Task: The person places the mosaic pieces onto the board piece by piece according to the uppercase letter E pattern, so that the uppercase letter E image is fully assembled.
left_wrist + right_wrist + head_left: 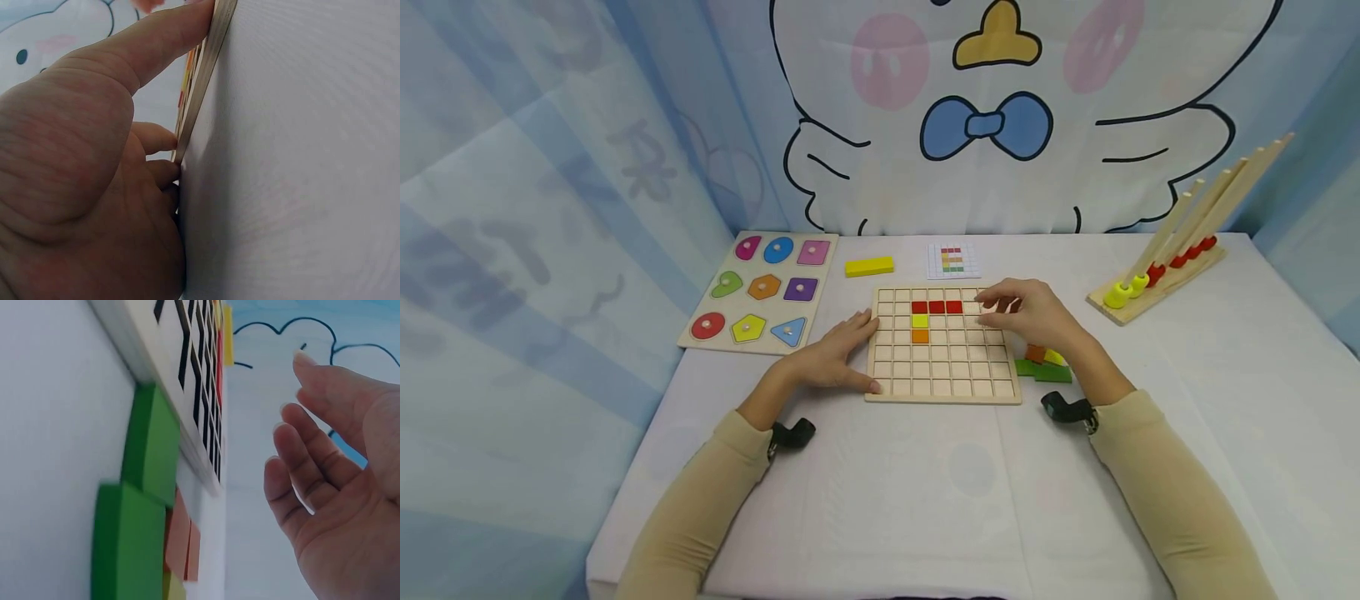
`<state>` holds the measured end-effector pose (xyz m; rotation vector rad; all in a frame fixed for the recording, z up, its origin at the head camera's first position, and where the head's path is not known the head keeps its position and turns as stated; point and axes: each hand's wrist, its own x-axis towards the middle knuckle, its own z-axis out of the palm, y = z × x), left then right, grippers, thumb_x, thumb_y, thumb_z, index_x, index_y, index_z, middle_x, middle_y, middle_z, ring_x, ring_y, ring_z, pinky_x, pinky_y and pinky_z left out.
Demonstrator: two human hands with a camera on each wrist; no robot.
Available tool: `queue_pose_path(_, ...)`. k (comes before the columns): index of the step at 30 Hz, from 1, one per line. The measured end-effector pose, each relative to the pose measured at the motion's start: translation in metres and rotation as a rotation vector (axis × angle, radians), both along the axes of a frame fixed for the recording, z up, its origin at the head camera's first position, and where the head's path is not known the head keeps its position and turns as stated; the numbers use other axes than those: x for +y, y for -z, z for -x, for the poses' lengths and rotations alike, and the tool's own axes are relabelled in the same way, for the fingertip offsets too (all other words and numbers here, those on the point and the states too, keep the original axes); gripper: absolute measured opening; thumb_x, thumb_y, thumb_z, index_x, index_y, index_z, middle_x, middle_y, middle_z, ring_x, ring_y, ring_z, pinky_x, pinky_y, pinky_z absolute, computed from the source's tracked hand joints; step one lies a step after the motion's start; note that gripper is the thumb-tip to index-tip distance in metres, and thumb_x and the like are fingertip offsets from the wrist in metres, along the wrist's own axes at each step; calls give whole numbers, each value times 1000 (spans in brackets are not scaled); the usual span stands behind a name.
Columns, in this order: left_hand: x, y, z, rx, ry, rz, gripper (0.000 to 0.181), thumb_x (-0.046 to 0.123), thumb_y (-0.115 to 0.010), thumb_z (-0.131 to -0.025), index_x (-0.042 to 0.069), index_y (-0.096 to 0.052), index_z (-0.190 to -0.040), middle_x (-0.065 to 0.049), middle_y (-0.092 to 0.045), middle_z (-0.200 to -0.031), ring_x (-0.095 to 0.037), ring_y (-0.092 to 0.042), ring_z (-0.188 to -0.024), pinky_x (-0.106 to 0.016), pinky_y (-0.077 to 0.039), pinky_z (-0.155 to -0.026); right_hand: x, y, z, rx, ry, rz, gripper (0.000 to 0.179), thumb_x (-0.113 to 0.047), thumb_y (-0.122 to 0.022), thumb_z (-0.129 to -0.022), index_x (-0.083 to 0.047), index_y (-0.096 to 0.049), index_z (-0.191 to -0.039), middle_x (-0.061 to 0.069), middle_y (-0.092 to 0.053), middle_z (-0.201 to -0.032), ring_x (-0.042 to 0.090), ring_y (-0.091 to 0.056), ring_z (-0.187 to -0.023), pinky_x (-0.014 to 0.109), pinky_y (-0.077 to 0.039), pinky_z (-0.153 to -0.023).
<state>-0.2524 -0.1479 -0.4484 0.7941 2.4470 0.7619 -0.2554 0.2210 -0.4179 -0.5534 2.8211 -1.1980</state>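
Note:
A wooden grid board (940,367) lies on the white table. In its upper part sit a row of red pieces (936,307), with a yellow square (920,321) and an orange square (920,337) below the row's left end. My left hand (831,354) touches the board's left edge, fingers and thumb spread along it. Over the board's upper right corner hovers my right hand (1030,310), fingers loosely bent; the right wrist view shows nothing in it. Beneath that wrist, by the board's right edge, lie green blocks (128,540), orange blocks (178,534) and a yellow block (1054,357).
Behind the board lie a yellow bar (869,267) and a small card with a coloured grid pattern (953,261). A shape puzzle board (745,287) is at the left. At the right stands a wooden rack with upright rods (1180,242) and red and yellow beads.

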Motion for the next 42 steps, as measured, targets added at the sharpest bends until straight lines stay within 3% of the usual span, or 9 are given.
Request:
queue_pose_path(8, 0, 2, 1, 8, -2, 9, 120, 56, -81, -84, 15, -8, -169, -4, 8, -177, -23, 9, -164, -45, 3, -133, 23, -6, 2, -29, 54, -48, 33, -23, -80, -94, -8, -75, -123, 11, -74, -114, 26, -57, -98, 36, -49, -82)
queue_pose_path(19, 0, 4, 1, 14, 0, 15, 120, 56, -81, -84, 15, -8, -169, -3, 8, -177, -22, 9, -164, -45, 3, -133, 47, -6, 6, -146, 86, -57, 36, -23, -79, -94, -9, -74, -128, 12, -71, -116, 27, -55, -98, 29, -49, -75)
queue_pose_path(33, -1, 4, 1, 28, 5, 20, 120, 56, -80, -84, 15, -7, -169, -4, 8, -177, -23, 9, -164, -45, 2, -133, 67, -6, 4, -286, 2, -121, 30, -18, -79, -93, -8, -76, -121, 12, -73, -114, 28, -59, -100, 27, -52, -79)
queue_pose_path(42, 0, 3, 1, 23, 6, 18, 119, 56, -80, -84, 15, -7, -169, -4, 8, -177, -24, 8, -164, -46, 2, -133, 72, -1, 7, -322, -30, -140, 27, -19, -82, -91, -7, -78, -115, 9, -75, -105, 26, -59, -96, 31, -49, -83)
